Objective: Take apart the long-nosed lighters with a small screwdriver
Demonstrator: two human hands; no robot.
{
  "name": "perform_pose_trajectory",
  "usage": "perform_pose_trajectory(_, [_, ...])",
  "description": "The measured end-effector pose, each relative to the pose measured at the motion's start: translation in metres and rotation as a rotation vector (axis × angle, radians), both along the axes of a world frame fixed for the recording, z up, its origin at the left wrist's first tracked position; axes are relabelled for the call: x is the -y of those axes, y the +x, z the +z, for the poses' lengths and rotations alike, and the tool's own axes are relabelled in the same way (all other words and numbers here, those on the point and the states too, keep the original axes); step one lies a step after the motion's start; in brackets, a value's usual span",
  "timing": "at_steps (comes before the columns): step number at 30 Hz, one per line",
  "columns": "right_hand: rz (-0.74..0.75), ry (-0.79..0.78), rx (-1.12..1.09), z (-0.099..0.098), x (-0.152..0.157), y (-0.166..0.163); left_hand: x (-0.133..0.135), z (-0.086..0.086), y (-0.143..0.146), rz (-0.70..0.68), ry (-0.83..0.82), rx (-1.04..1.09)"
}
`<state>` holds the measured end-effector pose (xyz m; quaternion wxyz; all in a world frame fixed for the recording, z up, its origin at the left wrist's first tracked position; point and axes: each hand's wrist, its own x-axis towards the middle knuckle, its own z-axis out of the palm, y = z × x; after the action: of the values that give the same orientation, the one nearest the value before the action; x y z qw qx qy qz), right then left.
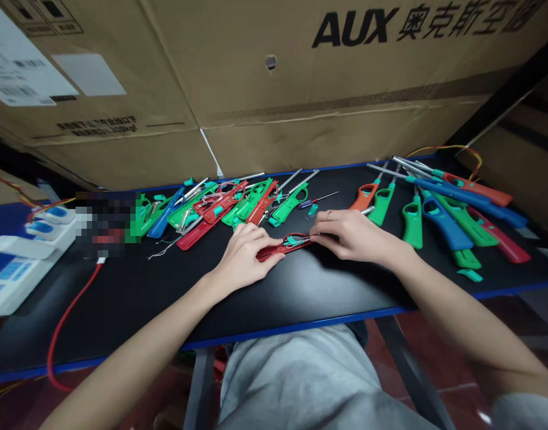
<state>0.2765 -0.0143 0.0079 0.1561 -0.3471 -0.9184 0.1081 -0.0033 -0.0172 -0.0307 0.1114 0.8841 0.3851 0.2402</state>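
Between my two hands lies a red lighter casing (280, 248), its inside facing up, with a teal part and thin wires showing in it. My left hand (247, 254) pinches its left end between thumb and fingers. At the other end, my right hand (348, 234) has its fingertips closed on the casing or a small part by it; which one is hidden. Just beyond my hands are a small screwdriver (317, 200) with a dark handle and a loose teal piece (312, 210).
Opened lighter casings (215, 206) in red, green and blue pile up at the back left. Several whole-looking lighters (448, 221) lie on the right. A white power strip (40, 263) and red cable (72, 310) are at left. A large cardboard box (274, 119) stands behind the black table (143, 316).
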Motion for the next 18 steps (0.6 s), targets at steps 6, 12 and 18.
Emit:
perform_pose_trajectory(6, [-0.047, -0.014, -0.051, -0.0001, -0.002, 0.0053, -0.0011, 0.0014, -0.0008, 0.046, -0.061, -0.023])
perform_pose_trajectory(12, [-0.043, -0.039, -0.072, -0.0018, -0.005, 0.0101, -0.0027, 0.0027, -0.0013, 0.045, -0.088, -0.056])
perform_pose_trajectory(18, [-0.02, -0.055, -0.118, -0.0015, -0.0037, 0.0085, -0.0023, 0.0041, -0.0012, 0.037, -0.046, -0.005])
